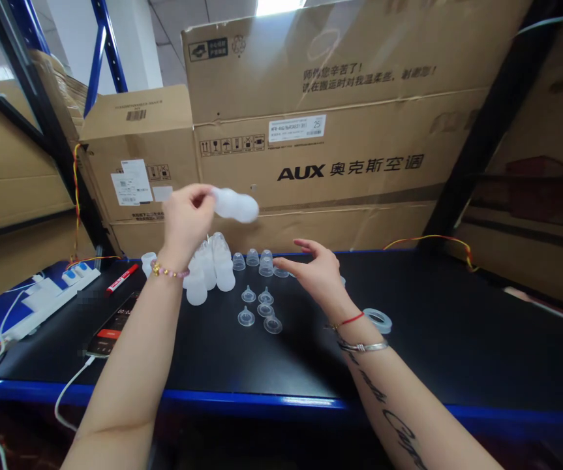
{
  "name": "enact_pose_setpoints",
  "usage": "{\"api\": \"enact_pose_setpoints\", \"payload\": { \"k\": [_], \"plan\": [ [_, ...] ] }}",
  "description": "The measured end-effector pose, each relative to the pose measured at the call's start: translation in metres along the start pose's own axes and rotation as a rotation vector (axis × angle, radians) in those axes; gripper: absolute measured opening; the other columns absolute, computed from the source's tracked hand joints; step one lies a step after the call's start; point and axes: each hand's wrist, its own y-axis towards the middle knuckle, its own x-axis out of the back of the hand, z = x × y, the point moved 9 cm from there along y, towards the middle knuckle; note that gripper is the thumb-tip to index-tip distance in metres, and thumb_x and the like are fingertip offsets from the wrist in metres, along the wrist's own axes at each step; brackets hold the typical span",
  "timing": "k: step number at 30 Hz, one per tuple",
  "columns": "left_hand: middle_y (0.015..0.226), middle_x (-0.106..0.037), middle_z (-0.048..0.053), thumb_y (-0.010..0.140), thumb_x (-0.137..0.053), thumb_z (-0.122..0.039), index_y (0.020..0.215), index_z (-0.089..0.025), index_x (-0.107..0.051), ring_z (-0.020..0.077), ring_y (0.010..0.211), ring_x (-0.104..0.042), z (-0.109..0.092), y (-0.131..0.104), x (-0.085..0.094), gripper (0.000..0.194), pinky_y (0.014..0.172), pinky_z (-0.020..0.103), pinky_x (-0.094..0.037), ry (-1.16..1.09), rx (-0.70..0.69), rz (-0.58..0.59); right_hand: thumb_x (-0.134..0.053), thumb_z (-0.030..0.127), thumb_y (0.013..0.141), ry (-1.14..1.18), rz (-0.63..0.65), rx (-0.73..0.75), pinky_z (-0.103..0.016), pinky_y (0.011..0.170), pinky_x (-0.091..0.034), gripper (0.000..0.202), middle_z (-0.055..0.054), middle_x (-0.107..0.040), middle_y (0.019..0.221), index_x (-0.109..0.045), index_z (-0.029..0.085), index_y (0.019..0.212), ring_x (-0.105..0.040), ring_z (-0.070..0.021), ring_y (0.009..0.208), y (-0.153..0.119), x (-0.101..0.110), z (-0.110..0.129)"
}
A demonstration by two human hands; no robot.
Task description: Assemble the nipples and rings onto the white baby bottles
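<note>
My left hand (190, 212) is raised above the back of the table, pinching a frosted white bottle (236, 205) by its end; the bottle lies nearly sideways in the air. Below it stands a cluster of similar frosted bottles (213, 264). My right hand (313, 267) hovers over the table with thumb and fingers apart and nothing between them. Clear dome caps (266, 263) stand left of it. In front of the caps lie several clear bottle nipples (246, 316). Pale translucent rings (378, 320) lie beside my right wrist, which hides some things behind it.
A phone (115, 323) with a cable, a red marker (122, 277) and a white power strip (56, 300) lie at the left. Large cardboard boxes (359, 209) stand behind the black table (261, 365), which has a blue front edge. A yellow-red wire (428, 238) runs along the back right.
</note>
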Motion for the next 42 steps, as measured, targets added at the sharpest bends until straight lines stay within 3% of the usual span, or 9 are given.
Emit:
{"api": "enact_pose_setpoints", "payload": {
  "k": [5,9,13,17,24,30,33,39,42],
  "plan": [
    [0.080,-0.076,0.003,0.075,-0.058,-0.018,0.086,-0.017,-0.077,0.0173,0.077,-0.067,0.007,-0.045,-0.057,0.023,0.073,0.026,-0.052,-0.072,0.188,0.438,-0.084,0.044,0.052,-0.053,-0.060,0.203,-0.044,0.101,-0.037,0.072,-0.013,-0.059,0.117,-0.068,0.022,0.118,-0.047,-0.0328,0.118,-0.013,0.002,0.031],
    [0.082,-0.076,0.004,0.074,-0.058,-0.018,0.076,-0.019,-0.078,0.0199,0.082,-0.067,0.018,-0.051,-0.058,0.020,0.078,0.028,-0.051,0.115,0.200,0.501,-0.083,0.043,0.054,-0.023,0.021,0.299,-0.040,0.099,-0.040,0.049,-0.009,-0.064,0.107,-0.075,0.022,0.098,-0.052,-0.0293,0.111,-0.016,-0.007,0.040],
    [0.078,-0.074,0.010,0.073,-0.055,-0.015,0.069,-0.018,-0.076,0.0246,0.080,-0.068,0.025,-0.052,-0.055,0.022,0.077,0.032,-0.051,0.397,0.166,0.581,-0.074,0.033,0.064,-0.010,-0.002,0.121,-0.034,0.086,-0.046,0.018,-0.006,-0.070,0.086,-0.074,0.020,0.076,-0.062,-0.0241,0.089,-0.009,-0.002,0.022],
    [0.081,-0.074,0.015,0.069,-0.053,-0.010,0.074,-0.017,-0.074,0.0273,0.082,-0.069,0.035,-0.064,-0.065,0.023,0.071,0.032,-0.051,0.575,0.166,0.712,-0.067,0.029,0.066,0.035,-0.017,-0.055,-0.029,0.067,-0.046,0.012,-0.005,-0.070,0.069,-0.072,0.018,0.068,-0.063,-0.0203,0.069,-0.007,0.003,0.005],
    [0.095,-0.073,0.017,0.067,-0.052,-0.009,0.088,-0.017,-0.073,0.0302,0.091,-0.069,0.040,-0.070,-0.066,0.030,0.072,0.034,-0.052,0.671,0.183,0.766,-0.068,0.031,0.065,-0.282,0.176,-0.183,-0.031,0.064,-0.044,0.012,-0.010,-0.070,0.073,-0.072,0.020,0.068,-0.062,-0.0252,0.076,-0.007,-0.005,-0.012],
    [0.097,-0.073,0.016,0.080,-0.047,-0.016,0.100,-0.016,-0.070,0.0303,0.095,-0.068,0.013,-0.064,-0.049,0.031,0.079,0.037,-0.051,0.647,0.131,0.568,-0.065,0.031,0.069,-0.642,-0.060,-0.159,-0.045,0.078,-0.045,0.036,-0.023,-0.062,0.107,-0.074,0.014,0.099,-0.051,-0.0393,0.105,0.007,0.031,-0.018],
    [0.098,-0.073,0.011,0.084,-0.047,-0.023,0.107,-0.019,-0.068,0.0271,0.095,-0.067,-0.004,-0.067,-0.053,0.032,0.083,0.037,-0.051,0.514,0.070,0.516,-0.069,0.031,0.066,-0.708,0.004,-0.218,-0.047,0.079,-0.045,0.036,-0.024,-0.061,0.108,-0.073,0.014,0.097,-0.051,-0.0391,0.106,0.017,0.028,-0.040],
    [0.096,-0.074,0.007,0.084,-0.052,-0.029,0.105,-0.019,-0.068,0.0227,0.089,-0.068,-0.024,-0.094,-0.085,0.028,0.079,0.032,-0.051,0.270,-0.065,0.731,-0.081,0.033,0.054,-0.829,0.096,-0.349,-0.050,0.078,-0.042,0.039,-0.024,-0.063,0.104,-0.072,0.016,0.088,-0.055,-0.0382,0.103,0.026,0.015,-0.075],
    [0.091,-0.074,0.008,0.083,-0.052,-0.029,0.104,-0.018,-0.068,0.0235,0.086,-0.068,-0.020,-0.105,-0.095,0.029,0.075,0.033,-0.051,0.314,-0.082,0.835,-0.086,0.030,0.044,-0.642,0.221,-0.365,-0.051,0.077,-0.042,0.032,-0.016,-0.066,0.086,-0.067,0.018,0.067,-0.061,-0.0368,0.094,0.023,0.002,-0.085]
  ]
}}
